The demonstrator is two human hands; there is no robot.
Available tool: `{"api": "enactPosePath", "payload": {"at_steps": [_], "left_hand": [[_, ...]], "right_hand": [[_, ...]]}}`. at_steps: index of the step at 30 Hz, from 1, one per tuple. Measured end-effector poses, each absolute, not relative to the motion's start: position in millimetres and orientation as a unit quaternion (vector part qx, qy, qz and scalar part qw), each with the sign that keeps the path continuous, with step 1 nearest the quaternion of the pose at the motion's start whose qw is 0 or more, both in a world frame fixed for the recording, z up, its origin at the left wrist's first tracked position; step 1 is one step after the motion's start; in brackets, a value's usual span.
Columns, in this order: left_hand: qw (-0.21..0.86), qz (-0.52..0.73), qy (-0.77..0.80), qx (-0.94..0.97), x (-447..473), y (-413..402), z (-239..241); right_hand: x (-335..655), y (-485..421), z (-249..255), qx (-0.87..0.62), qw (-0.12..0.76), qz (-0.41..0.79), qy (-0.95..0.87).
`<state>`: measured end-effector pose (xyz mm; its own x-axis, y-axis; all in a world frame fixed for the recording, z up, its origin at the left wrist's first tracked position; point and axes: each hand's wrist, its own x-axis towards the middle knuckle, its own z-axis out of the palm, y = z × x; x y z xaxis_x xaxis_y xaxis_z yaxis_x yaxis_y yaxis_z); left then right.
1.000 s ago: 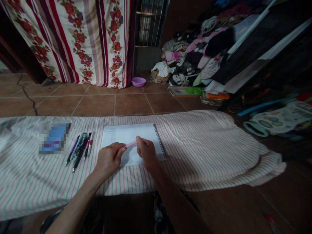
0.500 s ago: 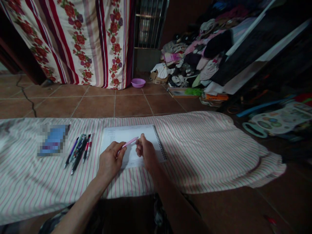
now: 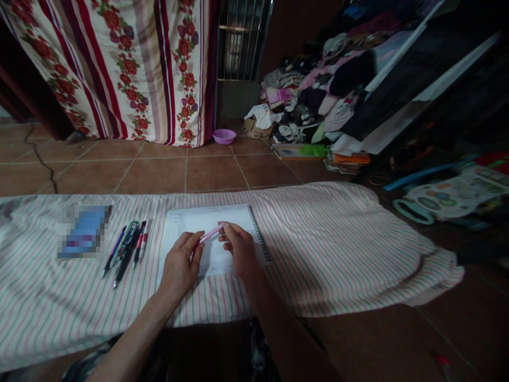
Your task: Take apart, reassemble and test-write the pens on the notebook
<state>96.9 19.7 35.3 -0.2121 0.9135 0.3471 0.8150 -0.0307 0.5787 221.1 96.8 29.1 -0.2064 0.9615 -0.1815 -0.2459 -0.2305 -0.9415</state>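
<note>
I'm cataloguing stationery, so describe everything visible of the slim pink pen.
The slim, pink, plastic-looking pen has a straight barrel with faint paler marks, too small to read. It slants across the picture, right end higher, in front of the white, spiral-bound paper notebook. The bare left hand holds its lower end, partly hiding it; the bare right hand has fingertips at the upper end, whether gripping or just touching is unclear.

Right of frame centre, the white cloth with pink and grey stripes [image 3: 338, 249] gives wide open room. At centre, the left hand [image 3: 181, 260], right hand [image 3: 240, 249] and slim pink pen [image 3: 211, 233] obstruct the white spiral-bound notebook [image 3: 214, 213]. Centre-left, a narrow passage separates it from the bunched slim multicoloured pens [image 3: 129, 245].
</note>
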Motion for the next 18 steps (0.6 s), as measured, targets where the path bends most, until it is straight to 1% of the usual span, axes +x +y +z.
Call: {"api": "enactPosePath", "payload": {"at_steps": [7,14,18], "left_hand": [[0.11,0.352,0.72,0.587,96.4,20.6,37.3],[0.142,0.374,0.703,0.588,95.4,22.7,34.1],[0.134,0.378,0.702,0.589,96.6,22.9,35.1]], "right_hand": [[223.5,98.6,29.0,-0.425,0.465,0.684,-0.368],[228.1,105.0,33.4,-0.436,0.482,0.702,-0.291],[228.4,103.7,35.7,-0.443,0.471,0.693,-0.319]]}}
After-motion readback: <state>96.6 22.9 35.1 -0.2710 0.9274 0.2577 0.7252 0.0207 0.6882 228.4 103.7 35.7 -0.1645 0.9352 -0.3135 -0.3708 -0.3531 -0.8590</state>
